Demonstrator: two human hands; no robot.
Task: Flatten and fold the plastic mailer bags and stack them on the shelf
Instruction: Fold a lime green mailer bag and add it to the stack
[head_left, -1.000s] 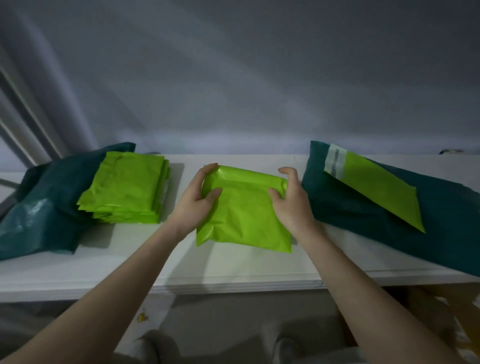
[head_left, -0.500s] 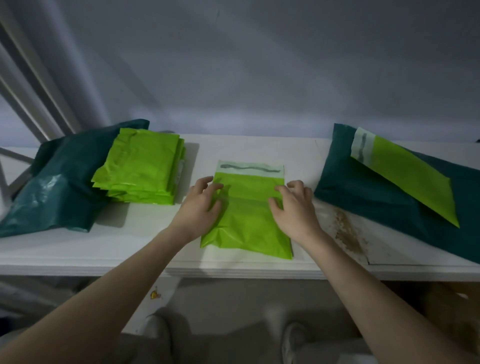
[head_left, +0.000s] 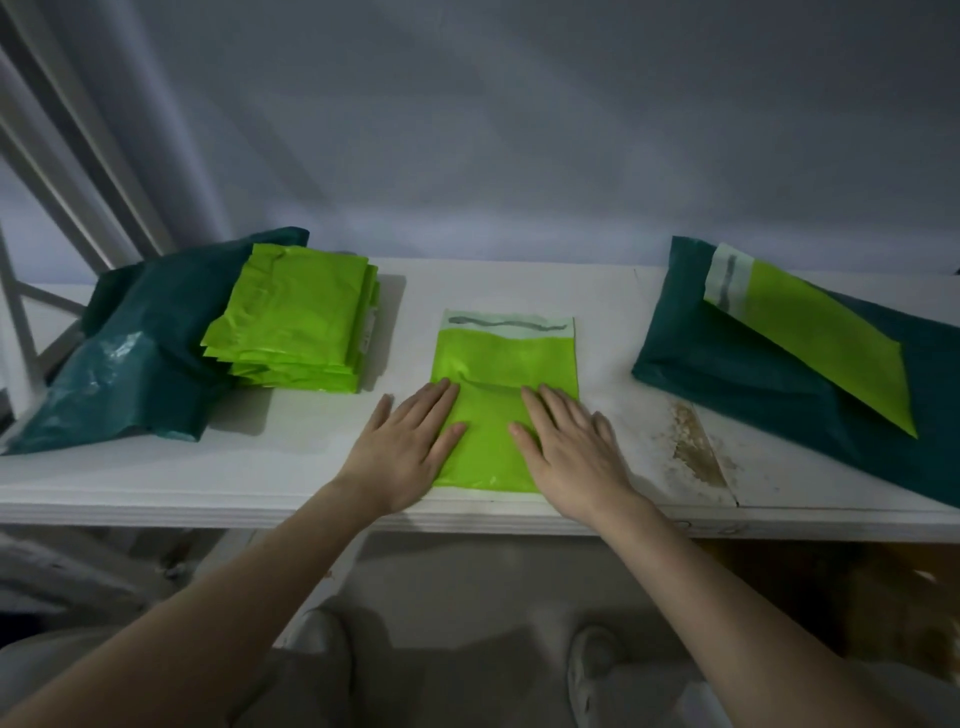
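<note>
Since a moment ago my hands have slid down and outward over the lime-green mailer (head_left: 506, 395), and more of its top flap now lies bare. Both hands are released, gripping nothing: my left hand (head_left: 405, 452) lies flat with straight fingers, its inner fingers and thumb pressing the mailer's left edge while its outer fingers rest on the shelf (head_left: 291, 467) beside it. My right hand (head_left: 569, 457) lies flat too, spread over the mailer's lower right part and its right edge. The mailer lies flat on the white shelf, its near end just at the shelf's front lip, its pale adhesive strip (head_left: 506, 328) with a dark wavy mark at the far end, away from me. A slight crease crosses the mailer just beyond my fingertips.

Left of the mailer, apart from it, sits a stack of folded green mailers (head_left: 296, 327), leaning partly on a dark teal bag (head_left: 135, 358) that lies further left still. Right of the mailer, well apart, lies another dark teal bag (head_left: 753, 374) with a single unfolded green mailer (head_left: 821, 338) lying aslant on top of it. Between the mailer and that right-hand bag the shelf's paint shows a worn brownish patch (head_left: 693, 447). Below the mailer, under the shelf's edge, my two shoes (head_left: 592, 670) show dimly
</note>
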